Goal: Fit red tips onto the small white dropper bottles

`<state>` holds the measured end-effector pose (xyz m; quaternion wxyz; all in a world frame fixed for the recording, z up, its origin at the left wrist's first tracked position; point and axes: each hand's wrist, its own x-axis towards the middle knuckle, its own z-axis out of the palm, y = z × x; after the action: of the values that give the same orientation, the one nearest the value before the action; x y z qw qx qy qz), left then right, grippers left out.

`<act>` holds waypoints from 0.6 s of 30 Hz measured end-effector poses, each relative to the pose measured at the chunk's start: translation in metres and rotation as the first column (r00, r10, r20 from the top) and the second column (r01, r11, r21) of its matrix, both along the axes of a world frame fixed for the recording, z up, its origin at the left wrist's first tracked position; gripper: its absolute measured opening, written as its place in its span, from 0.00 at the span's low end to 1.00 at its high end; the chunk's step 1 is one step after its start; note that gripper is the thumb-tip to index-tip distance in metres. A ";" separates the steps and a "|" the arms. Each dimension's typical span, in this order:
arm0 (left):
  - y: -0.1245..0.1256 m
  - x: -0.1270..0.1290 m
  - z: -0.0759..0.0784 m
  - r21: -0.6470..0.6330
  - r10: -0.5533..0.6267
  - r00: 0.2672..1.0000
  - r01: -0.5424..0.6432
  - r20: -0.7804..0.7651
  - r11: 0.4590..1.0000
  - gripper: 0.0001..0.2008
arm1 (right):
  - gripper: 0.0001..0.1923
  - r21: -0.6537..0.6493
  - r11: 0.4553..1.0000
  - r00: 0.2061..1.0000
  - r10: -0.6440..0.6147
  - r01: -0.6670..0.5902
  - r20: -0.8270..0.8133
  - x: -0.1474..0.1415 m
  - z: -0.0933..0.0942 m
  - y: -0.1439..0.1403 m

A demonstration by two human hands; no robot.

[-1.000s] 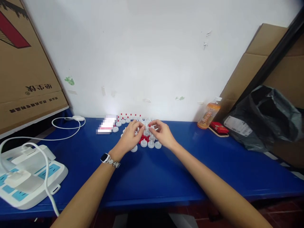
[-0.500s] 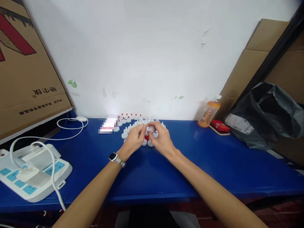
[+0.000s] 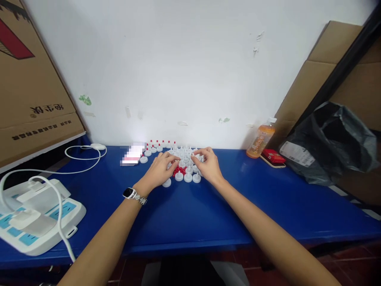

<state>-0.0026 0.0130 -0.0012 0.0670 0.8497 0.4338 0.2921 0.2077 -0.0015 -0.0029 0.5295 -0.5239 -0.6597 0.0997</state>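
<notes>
Blue bench (image 3: 190, 214) against a white wall, white caps (image 3: 188, 177) and red tips (image 3: 179, 171) mid-frame; left hand (image 3: 159, 171) and right hand (image 3: 208, 166) pinch narrow over them, holding something I can't tell, probably light, stiff, slippery plastic best nipped by the rim.

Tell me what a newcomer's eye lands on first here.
The bright blue table fills the lower half of the view, under a bare white wall. At its far middle, the left hand and right hand reach into a cluster of white caps around a small heap of red tips. An orange drink bottle stands to the right by the wall.
</notes>
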 end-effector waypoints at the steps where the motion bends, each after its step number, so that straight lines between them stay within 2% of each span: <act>1: 0.002 -0.003 0.001 -0.004 0.002 1.000 -0.002 0.031 1.000 0.18 | 0.08 -0.027 0.999 1.000 0.022 -0.022 0.003 -0.001 0.001 0.001; 5: 0.009 -0.021 0.009 0.010 0.061 0.987 -0.063 0.148 0.998 0.17 | 0.07 -0.107 0.975 0.980 0.197 -0.196 0.000 -0.013 0.007 0.013; 9: 0.015 -0.038 0.011 -0.015 0.134 0.976 -0.133 0.171 0.991 0.13 | 0.07 -0.136 0.954 0.958 0.278 -0.267 0.071 -0.041 0.013 0.050; 11: 0.018 -0.045 0.007 -0.038 0.138 0.982 -0.134 0.130 0.990 0.12 | 0.07 -0.189 0.946 0.947 0.292 -0.264 0.137 -0.056 0.014 0.076; 14: 0.021 -0.050 -0.002 -0.057 0.127 0.990 -0.123 0.066 0.991 0.11 | 0.10 -0.246 0.957 0.918 0.232 -0.156 0.322 -0.077 0.015 0.111; 16: 0.023 -0.051 -0.006 -0.058 0.119 0.991 -0.116 0.052 0.992 0.10 | 0.11 -0.258 0.961 0.876 0.208 -0.101 0.434 -0.087 0.014 0.127; 18: 0.023 -0.051 -0.008 -0.052 0.112 0.992 -0.110 0.049 0.993 0.10 | 0.10 -0.277 0.955 0.837 0.232 -0.101 0.495 -0.094 0.014 0.134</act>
<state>-0.0534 0.0365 -0.0090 0.0830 0.8144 0.4856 0.3065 0.1135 0.1330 0.0109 0.2526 -0.5313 -0.8048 0.0787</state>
